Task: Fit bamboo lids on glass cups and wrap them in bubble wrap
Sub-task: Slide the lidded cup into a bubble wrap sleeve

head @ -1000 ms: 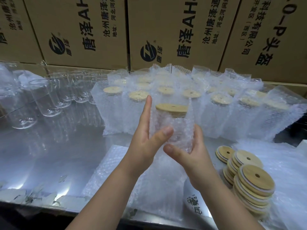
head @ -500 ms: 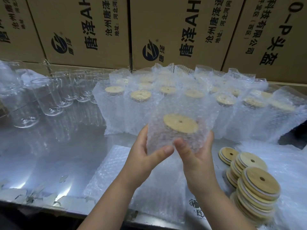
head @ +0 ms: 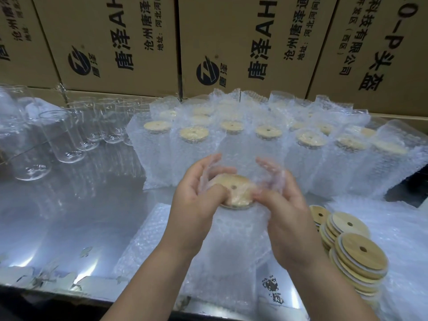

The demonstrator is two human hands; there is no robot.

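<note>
A clear glass cup (head: 234,218) capped by a round bamboo lid (head: 238,191), sleeved in clear bubble wrap (head: 231,262), is held over the shiny metal desk's (head: 69,228) near edge. The left hand (head: 196,200) and right hand (head: 284,209) both clasp it, left thumb on the lid. Stacked loose bamboo lids (head: 356,251) lie toward the right edge.

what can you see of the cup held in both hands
The wrapped cup is tipped so its top faces the camera, in front of the finished row. A round pale bamboo lid with a hole caps it. Bubble wrap sleeves it and stands up past the lid. The left hand grips its left side, thumb on the lid; the right hand grips the right side.
</note>
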